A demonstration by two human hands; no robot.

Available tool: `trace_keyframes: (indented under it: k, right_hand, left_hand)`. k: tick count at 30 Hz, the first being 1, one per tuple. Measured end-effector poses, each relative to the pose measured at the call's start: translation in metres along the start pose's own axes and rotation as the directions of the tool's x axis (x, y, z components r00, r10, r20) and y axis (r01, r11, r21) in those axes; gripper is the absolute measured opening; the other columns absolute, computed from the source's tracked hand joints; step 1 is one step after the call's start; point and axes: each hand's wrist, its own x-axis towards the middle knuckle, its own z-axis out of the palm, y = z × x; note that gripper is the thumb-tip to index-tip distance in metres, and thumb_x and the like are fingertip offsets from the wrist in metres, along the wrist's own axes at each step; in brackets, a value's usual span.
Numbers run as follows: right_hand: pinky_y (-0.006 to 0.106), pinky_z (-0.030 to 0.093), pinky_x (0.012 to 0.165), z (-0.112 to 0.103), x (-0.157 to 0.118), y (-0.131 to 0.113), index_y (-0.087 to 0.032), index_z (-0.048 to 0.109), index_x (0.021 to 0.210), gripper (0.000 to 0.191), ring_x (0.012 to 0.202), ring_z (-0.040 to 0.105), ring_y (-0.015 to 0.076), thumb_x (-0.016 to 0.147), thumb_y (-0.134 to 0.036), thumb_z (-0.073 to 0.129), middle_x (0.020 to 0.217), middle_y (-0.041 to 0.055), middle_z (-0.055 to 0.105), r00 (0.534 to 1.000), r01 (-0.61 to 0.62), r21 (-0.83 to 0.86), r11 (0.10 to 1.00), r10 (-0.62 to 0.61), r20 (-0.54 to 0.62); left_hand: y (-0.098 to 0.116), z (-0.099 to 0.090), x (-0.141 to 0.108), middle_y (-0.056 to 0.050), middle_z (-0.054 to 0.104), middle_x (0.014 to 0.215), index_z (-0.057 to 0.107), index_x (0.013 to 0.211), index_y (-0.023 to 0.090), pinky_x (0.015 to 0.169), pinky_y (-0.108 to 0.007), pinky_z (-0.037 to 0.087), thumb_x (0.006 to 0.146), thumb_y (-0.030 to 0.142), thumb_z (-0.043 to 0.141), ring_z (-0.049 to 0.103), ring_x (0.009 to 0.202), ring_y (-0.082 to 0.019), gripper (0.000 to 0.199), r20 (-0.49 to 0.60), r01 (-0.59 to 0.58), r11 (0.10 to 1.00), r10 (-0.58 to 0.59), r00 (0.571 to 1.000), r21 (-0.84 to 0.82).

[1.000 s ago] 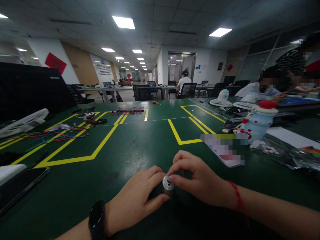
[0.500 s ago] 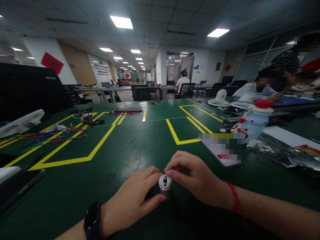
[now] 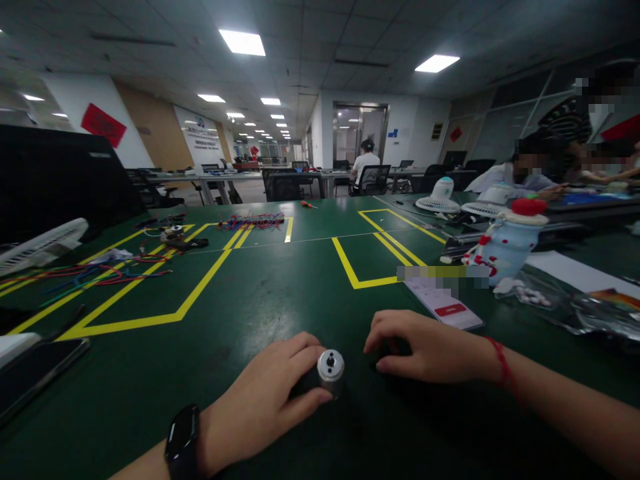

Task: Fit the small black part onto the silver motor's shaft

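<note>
A small silver metal cylinder (image 3: 331, 372) stands upright on the green table (image 3: 280, 287), its round top showing a central hole and small dark holes. My left hand (image 3: 273, 387), with a black band on the wrist, grips the cylinder from the left between thumb and fingers. To the right of the cylinder and apart from it is my right hand (image 3: 425, 347), a red string round its wrist. Its fingers are curled with a gap between thumb and fingertips, and nothing shows between them.
A phone-like slab (image 3: 450, 308) lies beyond my right hand, near a blue bottle (image 3: 510, 247) with a red top. Coloured wires (image 3: 115, 270) and a dark phone (image 3: 45, 373) are on the left. An orange screwdriver (image 3: 307, 205) lies at the far edge. People sit at the right.
My right hand has left the top of the cylinder and moved right, its fingers now parted. My left hand and the cylinder have stayed in place.
</note>
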Motion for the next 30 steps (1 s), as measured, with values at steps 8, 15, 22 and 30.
trace_keyframes:
  k: [8,15,22,30]
  right_hand:
    - [0.024,0.041,0.059,0.005,0.003,0.005,-0.018,0.061,0.082,0.007,0.069,0.052,0.0124,0.081,-0.023,0.065,0.083,0.0002,0.057,0.993,-0.009,0.023,1.0,0.012,-0.119]
    - [0.027,0.039,0.065,0.038,0.005,-0.005,-0.017,0.049,0.074,0.015,0.073,0.048,0.0136,0.083,-0.02,0.061,0.08,0.0005,0.051,0.912,0.113,0.013,0.994,-0.098,-0.399]
    - [0.028,0.041,0.065,0.033,0.008,0.009,-0.017,0.054,0.091,0.025,0.076,0.048,0.0149,0.069,-0.008,0.063,0.089,0.0018,0.053,0.959,0.035,0.003,0.999,-0.033,-0.28]
    - [0.025,0.045,0.066,0.015,0.01,0.016,-0.017,0.067,0.086,0.007,0.076,0.055,0.0134,0.084,-0.024,0.067,0.09,0.0021,0.059,0.99,0.056,0.143,0.988,-0.037,-0.135]
  left_hand:
    - [0.001,-0.001,-0.001,0.0,0.054,0.112,0.055,0.11,0.025,0.084,-0.034,0.041,0.092,0.026,0.063,0.054,0.095,-0.021,0.019,-0.006,-0.001,1.0,0.001,1.0,-0.006]
    - [0.0,0.001,-0.001,0.0,0.055,0.109,0.056,0.108,0.024,0.083,-0.033,0.042,0.092,0.025,0.064,0.054,0.094,-0.021,0.018,-0.015,-0.013,1.0,0.013,1.0,-0.007]
    - [-0.001,0.0,-0.001,0.0,0.055,0.112,0.055,0.112,0.026,0.084,-0.033,0.042,0.092,0.026,0.063,0.054,0.095,-0.021,0.021,-0.013,-0.009,1.0,0.009,1.0,-0.013]
    - [0.0,-0.001,0.0,0.0,0.056,0.11,0.056,0.109,0.025,0.083,-0.033,0.042,0.093,0.027,0.063,0.054,0.094,-0.021,0.018,-0.014,-0.011,1.0,0.011,1.0,-0.011]
